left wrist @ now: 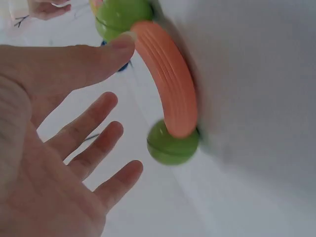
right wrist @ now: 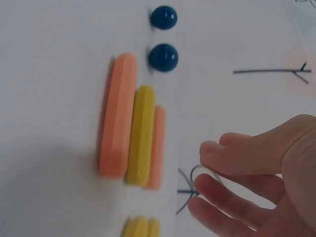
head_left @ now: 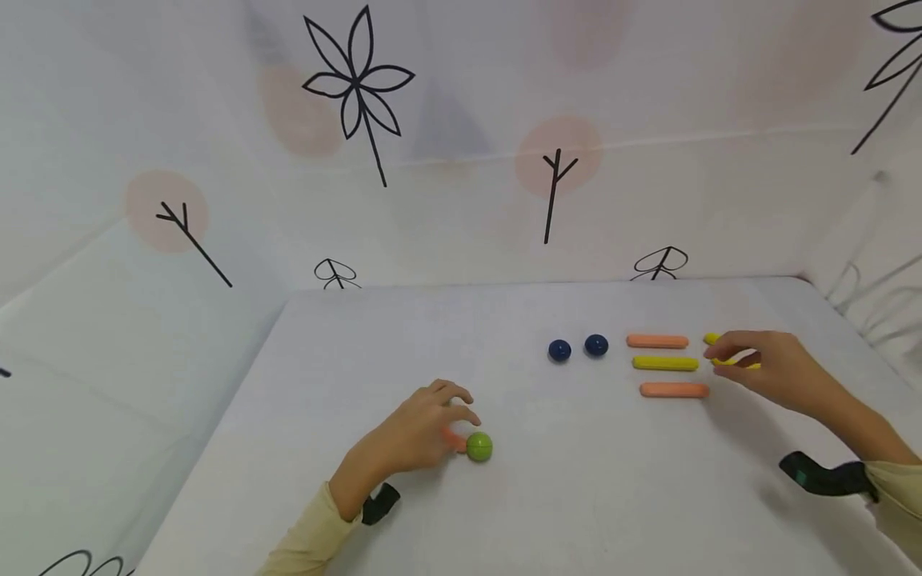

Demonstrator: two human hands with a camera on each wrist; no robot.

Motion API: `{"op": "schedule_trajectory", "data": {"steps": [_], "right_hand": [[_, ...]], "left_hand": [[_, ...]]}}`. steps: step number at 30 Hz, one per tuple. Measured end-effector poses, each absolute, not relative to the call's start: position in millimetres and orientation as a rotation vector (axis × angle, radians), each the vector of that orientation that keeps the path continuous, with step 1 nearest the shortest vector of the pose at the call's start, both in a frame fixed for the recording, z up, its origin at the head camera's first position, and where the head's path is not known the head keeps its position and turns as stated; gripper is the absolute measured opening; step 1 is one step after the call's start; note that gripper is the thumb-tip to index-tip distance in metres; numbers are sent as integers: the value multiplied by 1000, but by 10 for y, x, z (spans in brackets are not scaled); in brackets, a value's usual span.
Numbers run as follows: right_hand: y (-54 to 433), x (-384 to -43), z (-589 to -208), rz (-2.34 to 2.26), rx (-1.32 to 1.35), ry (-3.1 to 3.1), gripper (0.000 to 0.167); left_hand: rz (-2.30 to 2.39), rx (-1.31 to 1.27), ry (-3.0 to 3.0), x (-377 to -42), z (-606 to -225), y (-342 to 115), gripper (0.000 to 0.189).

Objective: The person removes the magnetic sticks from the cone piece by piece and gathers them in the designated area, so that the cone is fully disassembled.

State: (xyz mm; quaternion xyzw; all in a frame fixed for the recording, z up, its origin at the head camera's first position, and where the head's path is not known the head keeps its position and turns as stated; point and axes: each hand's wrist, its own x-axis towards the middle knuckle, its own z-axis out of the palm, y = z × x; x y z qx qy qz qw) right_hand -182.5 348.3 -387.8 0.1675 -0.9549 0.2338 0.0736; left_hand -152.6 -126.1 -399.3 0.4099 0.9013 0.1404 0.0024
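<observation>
My left hand [head_left: 421, 428] hovers beside a curved orange stick [left wrist: 170, 84], with its fingers spread and loosely bent. The stick joins two green balls, one nearer [left wrist: 123, 17] and one farther [left wrist: 172, 148] in the left wrist view. The thumb tip overlaps the stick's end there; whether it touches, I cannot tell. At the right, my right hand [head_left: 785, 372] is above two yellow sticks [head_left: 711, 338], partly hiding them. Its thumb and fingers are loosely bent with a gap between them, and nothing shows between them in the right wrist view.
Left of my right hand lie two straight orange sticks, one farther [head_left: 657, 342] and one nearer [head_left: 674, 390], with a yellow stick [head_left: 666, 364] between them. Two dark blue balls [head_left: 559, 350] sit farther left. A printed cloth backdrop [head_left: 461, 216] rises behind the white table [head_left: 562, 496].
</observation>
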Motion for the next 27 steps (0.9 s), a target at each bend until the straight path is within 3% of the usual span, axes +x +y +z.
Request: {"op": "schedule_trajectory", "data": {"steps": [9,14,27], "right_hand": [[2816,-1641,-3741,876,812,-2769,20],[2476,-1592,-3740,1029,947,-2780,23],[1702,-1547,-3957,1347,1185,-2877,16]], "left_hand": [[509,1296,2844,-1608,-4132,-1400,4],[562,1346,2850,-1624,-4154,-1368,18],[509,1263,2891,-1597,-4154,-1331,12]]}}
